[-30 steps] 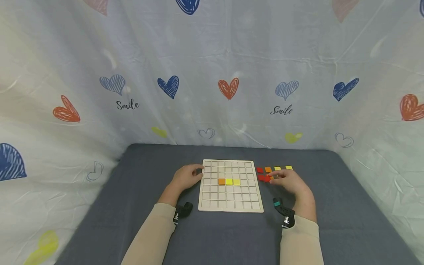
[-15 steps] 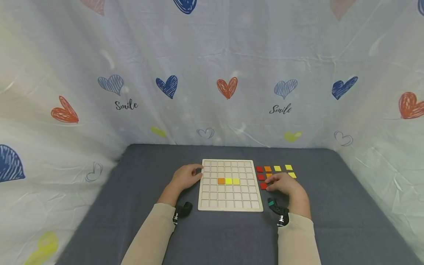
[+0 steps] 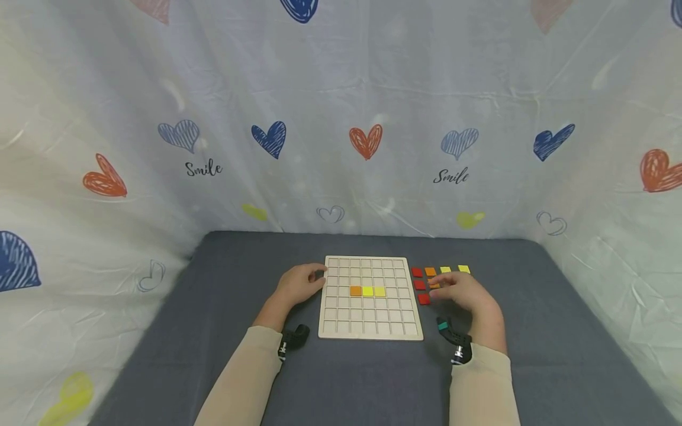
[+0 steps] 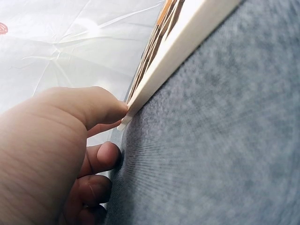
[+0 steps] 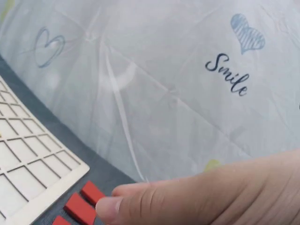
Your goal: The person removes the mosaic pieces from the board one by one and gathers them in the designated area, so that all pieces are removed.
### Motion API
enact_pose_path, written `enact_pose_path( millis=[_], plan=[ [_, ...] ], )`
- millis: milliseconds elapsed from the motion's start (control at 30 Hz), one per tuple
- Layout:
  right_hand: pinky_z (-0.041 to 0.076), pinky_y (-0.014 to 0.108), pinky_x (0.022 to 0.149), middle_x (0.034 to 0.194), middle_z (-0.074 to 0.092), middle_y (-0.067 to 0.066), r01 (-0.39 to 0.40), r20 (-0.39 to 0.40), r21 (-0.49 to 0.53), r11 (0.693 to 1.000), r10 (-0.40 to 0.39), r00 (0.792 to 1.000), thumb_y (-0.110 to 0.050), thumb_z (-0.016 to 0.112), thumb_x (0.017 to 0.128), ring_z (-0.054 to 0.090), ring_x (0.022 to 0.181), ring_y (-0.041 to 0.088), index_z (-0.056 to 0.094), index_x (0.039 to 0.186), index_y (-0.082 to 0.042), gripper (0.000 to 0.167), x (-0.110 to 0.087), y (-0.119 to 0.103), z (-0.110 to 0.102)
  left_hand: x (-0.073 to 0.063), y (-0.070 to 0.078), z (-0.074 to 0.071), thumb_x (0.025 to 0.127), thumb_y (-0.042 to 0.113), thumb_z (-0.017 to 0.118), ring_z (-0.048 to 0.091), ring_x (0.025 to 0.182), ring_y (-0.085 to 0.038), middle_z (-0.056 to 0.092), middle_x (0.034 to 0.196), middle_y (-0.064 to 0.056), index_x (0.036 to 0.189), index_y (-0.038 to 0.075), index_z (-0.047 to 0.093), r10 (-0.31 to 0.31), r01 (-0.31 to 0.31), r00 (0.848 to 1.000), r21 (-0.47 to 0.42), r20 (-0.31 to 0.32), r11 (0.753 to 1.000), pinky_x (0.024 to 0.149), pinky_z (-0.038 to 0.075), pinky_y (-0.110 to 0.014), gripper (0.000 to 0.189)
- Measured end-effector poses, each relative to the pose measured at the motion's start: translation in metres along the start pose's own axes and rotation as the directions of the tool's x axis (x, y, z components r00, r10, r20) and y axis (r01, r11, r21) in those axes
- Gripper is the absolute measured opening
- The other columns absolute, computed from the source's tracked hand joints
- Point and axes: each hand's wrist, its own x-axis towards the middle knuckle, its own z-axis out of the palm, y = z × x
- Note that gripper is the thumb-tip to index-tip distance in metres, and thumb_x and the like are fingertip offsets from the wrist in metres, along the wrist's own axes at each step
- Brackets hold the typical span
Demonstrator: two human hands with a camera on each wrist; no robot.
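In the head view, a pale wooden grid board (image 3: 370, 331) lies on the table. A row of one orange tile (image 3: 356, 291) and two yellow tiles (image 3: 373, 291) sits in its squares. My left hand (image 3: 298, 285) rests thumb and index fingertips against the board's left edge, a gap between them; the left wrist view shows the thumb (image 4: 105, 108) at the rim. My right hand (image 3: 465, 291) hovers right of the board with thumb and fingers apart, around another orange tile (image 3: 434, 286). Three red tiles (image 3: 420, 285) form a column beside it.
More loose tiles lie behind the right hand: an orange tile (image 3: 430, 271) and two yellow tiles (image 3: 464, 269) in the back row. The hand covers part of the tile group. A white curtain (image 3: 319, 189) printed with hearts surrounds the dark grey tablecloth (image 3: 351, 378).
My right hand set a red tile down at the front of the red column, let go, and then moved slightly back and right to the orange tile. The left hand stayed at the board.
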Motion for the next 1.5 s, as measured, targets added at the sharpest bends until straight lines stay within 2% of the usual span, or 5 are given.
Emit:
enact_pose_path(
  millis=[233,367,500,833,1500],
  plan=[
    [0.039,0.061,0.105,0.139,0.058,0.023,0.071,-0.056,0.027,0.997,-0.07,0.996,-0.025,0.075,0.094,0.051,0.13,0.043,0.07,0.128,-0.003,0.041,-0.004,-0.018,-0.006,0.0,0.0,0.0,0.1,0.032,0.067,0.045,0.056,-0.014,0.054,0.068,0.005,0.134,0.021,0.07,0.002,-0.002,1.0,0.005,0.0,1.0,0.055,0.035,-0.033,0.036],
    [0.047,0.049,0.088,0.096,0.064,0.01,0.114,-0.1,0.026,0.993,-0.111,0.989,-0.026,0.075,0.095,0.06,0.097,0.031,0.07,0.129,-0.005,0.04,-0.006,-0.032,-0.005,0.0,-0.001,0.001,0.1,0.032,0.068,0.045,0.056,-0.014,0.054,0.068,0.005,0.134,0.021,0.07,0.001,-0.001,1.0,0.003,-0.003,1.0,0.055,0.035,-0.032,0.036],
    [0.038,0.039,0.066,0.072,0.038,0.002,0.172,-0.14,0.03,0.985,-0.167,0.976,-0.026,0.077,0.094,0.042,0.068,0.022,0.07,0.128,-0.003,0.042,-0.009,-0.046,-0.003,0.0,-0.002,0.001,0.1,0.031,0.068,0.045,0.057,-0.014,0.054,0.068,0.005,0.134,0.021,0.07,0.001,-0.001,1.0,-0.002,-0.005,1.0,0.055,0.035,-0.032,0.036],
    [0.032,0.031,0.052,0.073,0.037,0.003,0.289,-0.166,0.088,0.953,-0.272,0.948,-0.02,0.078,0.094,0.031,0.056,0.017,0.072,0.124,-0.007,0.034,-0.01,-0.074,0.014,-0.001,-0.002,0.002,0.099,0.031,0.068,0.046,0.057,-0.014,0.054,0.069,0.005,0.133,0.02,0.071,0.008,-0.009,1.0,-0.008,-0.017,1.0,0.056,0.035,-0.033,0.035],
    [0.037,0.042,0.073,0.089,0.044,0.005,0.324,-0.043,0.008,0.946,-0.323,0.945,-0.025,0.079,0.092,0.046,0.09,0.025,0.072,0.13,-0.019,0.038,0.0,-0.106,0.068,0.0,-0.002,0.0,0.1,0.031,0.068,0.045,0.056,-0.014,0.054,0.069,0.006,0.133,0.021,0.071,0.021,-0.021,1.0,-0.001,-0.005,1.0,0.055,0.035,-0.032,0.035]
  ],
)
